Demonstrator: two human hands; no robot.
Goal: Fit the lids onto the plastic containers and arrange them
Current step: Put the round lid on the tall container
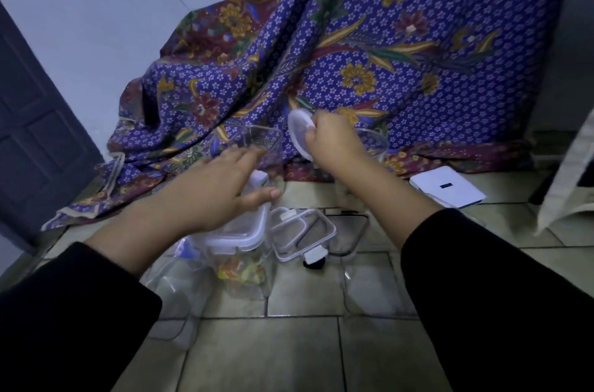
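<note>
Lid in right hand: the right hand [334, 144] is curled round a pale round lid [298, 131], held on edge and off the floor. A grip on the rim alone could let it twist free and drop onto the tiles.
Left hand: the left hand [218, 186] is flat with fingers straight, gripping nothing, above the lidded square container [239, 236]. I cannot tell whether it touches it. The fingertips point to 1 o'clock, at the open square container [261, 141].
Open square container: it stands at 12 o'clock of the left hand, against the batik cloth [353, 38]. It looks light and empty, so a push could tip it or slide it into the folds.
Round container: a clear round container [374, 141] sits at 3 o'clock of the right hand, partly hidden behind it. It is the likely match for the round lid, and the wrist could knock it.
Loose lids: clip lids [302, 231] overlap at 6 o'clock of the right hand, with a dark-rimmed lid [352, 231] just beside them at 3 o'clock. A forearm passing low may sweep them.
Mismatch: the round lid would not seat on a square rim, which I judge the chief error open here.
Edges: the cloth hem closes the far side at 12 o'clock. A white flat box [446, 187] lies at 2 o'clock and clear containers [173, 289] at 8 o'clock.
Open room: the tiled floor [289, 353] at 6 o'clock, between the sleeves, looks the widest space for arranging.
</note>
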